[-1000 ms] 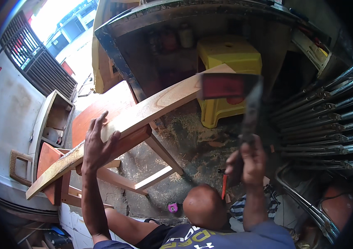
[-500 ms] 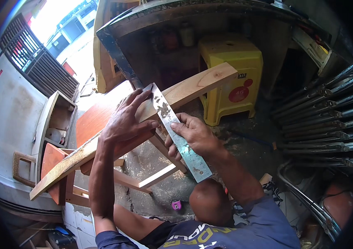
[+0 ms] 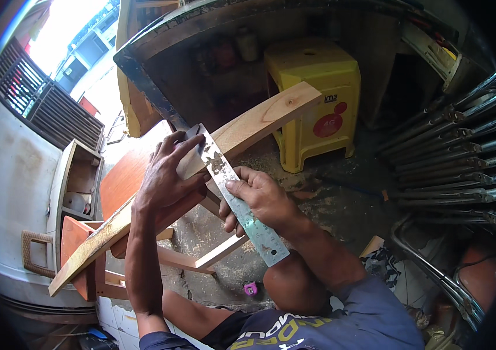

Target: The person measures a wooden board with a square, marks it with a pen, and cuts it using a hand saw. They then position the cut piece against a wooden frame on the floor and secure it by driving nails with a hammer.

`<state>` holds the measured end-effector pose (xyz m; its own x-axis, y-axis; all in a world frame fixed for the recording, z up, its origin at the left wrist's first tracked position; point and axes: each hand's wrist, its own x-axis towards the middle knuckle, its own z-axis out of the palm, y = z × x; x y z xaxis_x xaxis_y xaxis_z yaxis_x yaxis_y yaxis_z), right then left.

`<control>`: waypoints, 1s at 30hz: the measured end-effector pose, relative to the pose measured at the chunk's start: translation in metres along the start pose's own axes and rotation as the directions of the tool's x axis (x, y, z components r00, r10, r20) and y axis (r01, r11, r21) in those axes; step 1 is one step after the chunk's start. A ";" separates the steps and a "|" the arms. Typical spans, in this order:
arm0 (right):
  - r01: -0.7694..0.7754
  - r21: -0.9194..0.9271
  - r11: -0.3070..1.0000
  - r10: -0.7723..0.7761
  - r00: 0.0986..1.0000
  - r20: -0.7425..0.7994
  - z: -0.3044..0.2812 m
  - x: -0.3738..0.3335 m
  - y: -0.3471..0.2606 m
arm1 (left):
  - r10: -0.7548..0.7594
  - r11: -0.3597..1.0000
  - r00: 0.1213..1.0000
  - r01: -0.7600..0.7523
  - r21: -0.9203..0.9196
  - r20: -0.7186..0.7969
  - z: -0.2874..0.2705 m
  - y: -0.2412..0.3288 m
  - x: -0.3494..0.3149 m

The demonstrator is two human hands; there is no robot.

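Note:
A long pale wooden beam (image 3: 259, 123) slants from the lower left to the upper right, across a reddish-brown wooden frame (image 3: 172, 216). My left hand (image 3: 166, 169) grips the beam, its fingers at the far edge and its thumb along the near side. Its fingertips touch the far end of a worn metal ruler (image 3: 257, 230), where a dark piece is partly covered. The ruler crosses the beam there and extends down toward my knee. My right hand (image 3: 262, 195) pinches the ruler around its middle, thumb on top and fingers curled beneath.
Beyond the beam's right end stands a yellow plastic stool (image 3: 315, 105), under a dark workbench (image 3: 155, 96). Stacked metal tube frames (image 3: 452, 163) line the right side. A pink tape measure (image 3: 250, 289) lies on the floor among sawdust. An open-fronted cabinet (image 3: 79, 181) is at left.
The whole view has shifted and turned slightly, so the stool and the beam's right end appear farther left. Both hands keep nearly the same places on the beam and the ruler.

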<state>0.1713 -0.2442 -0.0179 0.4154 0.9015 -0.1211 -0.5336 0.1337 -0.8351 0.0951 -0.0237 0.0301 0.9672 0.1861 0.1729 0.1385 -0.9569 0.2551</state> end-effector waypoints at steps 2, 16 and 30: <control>0.000 -0.027 1.000 0.000 1.000 0.011 -0.005 0.001 0.000 | 0.010 1.000 1.000 -0.010 -0.016 -0.002 -0.001 0.003 0.001; 0.001 0.129 0.992 -0.005 0.999 0.032 -0.001 0.000 0.013 | 0.010 0.998 0.999 -0.013 -0.063 -0.041 0.002 -0.007 0.002; -0.709 -0.637 0.304 -0.044 0.657 -0.753 -0.254 -0.158 0.258 | 0.094 0.994 0.993 -0.090 0.065 -0.071 0.014 -0.005 0.009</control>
<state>0.1557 -0.4570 -0.3503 0.8509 0.2768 -0.4466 0.0121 -0.8600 -0.5101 0.1059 -0.0204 0.0168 0.9585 0.1103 0.2629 0.0647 -0.9822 0.1764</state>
